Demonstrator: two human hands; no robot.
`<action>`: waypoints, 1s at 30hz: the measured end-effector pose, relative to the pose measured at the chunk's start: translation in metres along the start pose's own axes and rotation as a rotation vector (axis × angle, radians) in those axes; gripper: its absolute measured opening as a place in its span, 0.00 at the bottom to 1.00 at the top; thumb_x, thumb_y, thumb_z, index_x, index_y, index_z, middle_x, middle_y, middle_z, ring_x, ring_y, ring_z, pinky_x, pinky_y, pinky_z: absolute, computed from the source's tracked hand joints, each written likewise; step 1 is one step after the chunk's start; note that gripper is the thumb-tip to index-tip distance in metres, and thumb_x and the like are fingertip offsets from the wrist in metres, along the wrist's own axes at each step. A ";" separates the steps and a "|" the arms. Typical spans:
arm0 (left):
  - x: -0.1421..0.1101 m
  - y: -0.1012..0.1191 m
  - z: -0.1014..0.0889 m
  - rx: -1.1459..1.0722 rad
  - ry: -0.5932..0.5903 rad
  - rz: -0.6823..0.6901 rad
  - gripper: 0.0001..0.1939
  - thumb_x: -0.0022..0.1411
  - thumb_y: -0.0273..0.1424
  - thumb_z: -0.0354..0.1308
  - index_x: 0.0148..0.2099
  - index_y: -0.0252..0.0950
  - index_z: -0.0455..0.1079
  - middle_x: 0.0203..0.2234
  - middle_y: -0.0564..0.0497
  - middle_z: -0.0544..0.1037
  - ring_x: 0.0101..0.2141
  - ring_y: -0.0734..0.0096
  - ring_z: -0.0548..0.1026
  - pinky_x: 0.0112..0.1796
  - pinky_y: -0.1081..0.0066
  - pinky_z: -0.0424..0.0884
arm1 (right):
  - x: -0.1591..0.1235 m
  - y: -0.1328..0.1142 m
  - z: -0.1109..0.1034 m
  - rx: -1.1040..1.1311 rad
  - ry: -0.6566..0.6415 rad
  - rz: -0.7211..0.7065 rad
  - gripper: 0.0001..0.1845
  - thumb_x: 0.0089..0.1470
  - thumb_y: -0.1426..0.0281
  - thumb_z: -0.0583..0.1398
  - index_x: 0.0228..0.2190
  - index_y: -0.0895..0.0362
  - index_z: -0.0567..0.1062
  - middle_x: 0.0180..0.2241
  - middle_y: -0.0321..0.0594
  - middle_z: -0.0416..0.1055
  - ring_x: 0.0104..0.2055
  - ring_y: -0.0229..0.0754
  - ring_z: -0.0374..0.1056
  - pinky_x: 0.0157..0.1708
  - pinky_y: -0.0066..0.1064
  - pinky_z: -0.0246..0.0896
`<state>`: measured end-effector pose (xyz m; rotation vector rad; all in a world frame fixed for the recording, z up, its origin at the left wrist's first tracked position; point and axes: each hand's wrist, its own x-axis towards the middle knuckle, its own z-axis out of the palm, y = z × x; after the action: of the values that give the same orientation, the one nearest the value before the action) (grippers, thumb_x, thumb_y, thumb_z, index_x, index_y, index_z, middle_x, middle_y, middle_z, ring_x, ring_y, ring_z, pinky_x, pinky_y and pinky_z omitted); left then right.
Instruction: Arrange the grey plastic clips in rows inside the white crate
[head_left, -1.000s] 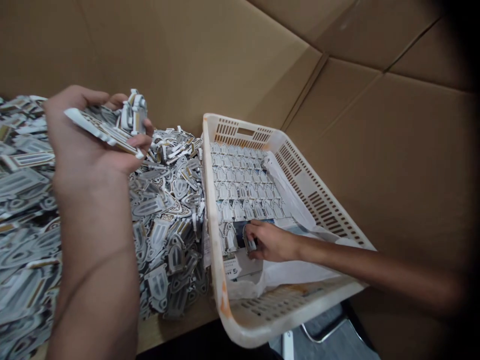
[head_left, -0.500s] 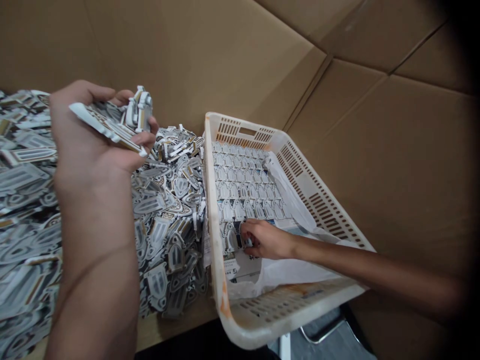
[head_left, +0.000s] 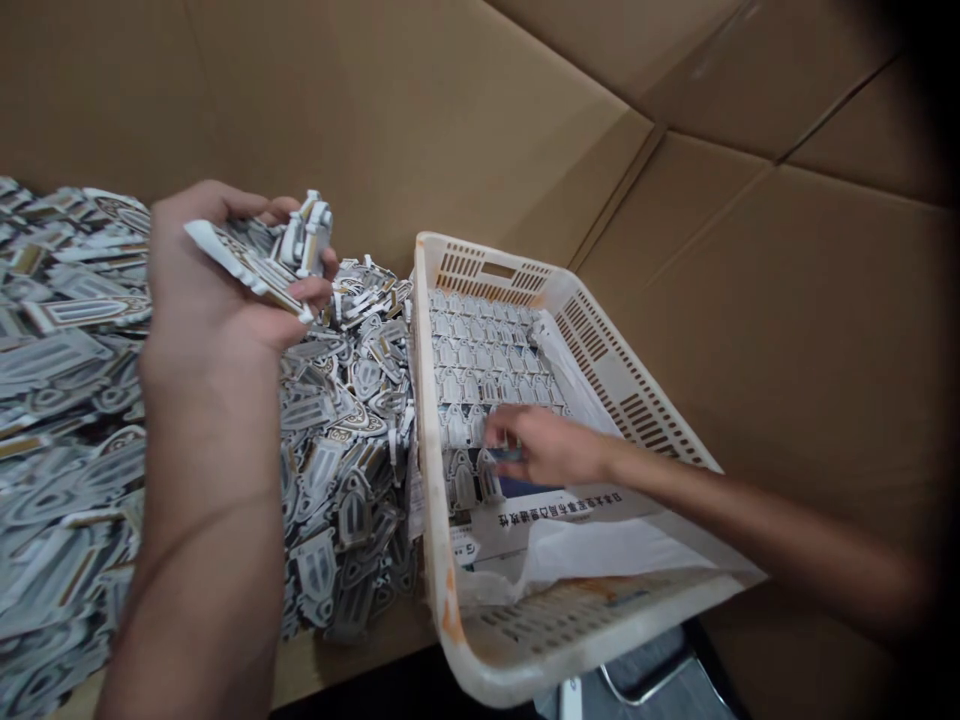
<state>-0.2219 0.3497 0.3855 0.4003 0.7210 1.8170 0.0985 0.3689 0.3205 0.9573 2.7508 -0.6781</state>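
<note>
In my left hand (head_left: 232, 270), raised over the left side, are several white ornamental plates (head_left: 251, 265) with gold trim, gripped between curled fingers and palm. My right hand (head_left: 536, 445) is inside the white plastic basket (head_left: 424, 400), a little blurred, thumb and fingers apart. Just left of its fingertips a shield-shaped plate (head_left: 489, 476) lies beside another plate (head_left: 462, 480) at the start of the nearest row. Behind them, rows of similar plates (head_left: 491, 385) lie side by side. Printed newspaper (head_left: 555, 512) lines the basket floor under my right hand.
A large heap of loose plates (head_left: 322, 480) covers the surface left of the basket. White sheeting (head_left: 600, 545) lies crumpled along the basket's near and right sides. Brown cardboard walls (head_left: 375, 110) rise behind. A metal-framed stool (head_left: 652, 680) shows below.
My right hand has moved slightly up and away from the nearest row, uncovering the second plate there and more newspaper. My left hand, still holding its plates, appears slightly further right and lower.
</note>
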 end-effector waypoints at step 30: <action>0.011 -0.032 0.010 0.163 -0.362 -0.304 0.08 0.62 0.21 0.53 0.37 0.34 0.72 0.22 0.48 0.74 0.18 0.76 0.66 0.12 0.77 0.52 | 0.125 -0.072 -0.079 0.778 0.656 -0.139 0.29 0.57 0.61 0.72 0.46 0.56 0.61 0.41 0.38 0.69 0.46 0.42 0.74 0.46 0.38 0.74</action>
<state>-0.1969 0.3702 0.3721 0.6697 0.6378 1.3578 -0.0440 0.4248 0.3814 1.3095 3.1453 -1.8340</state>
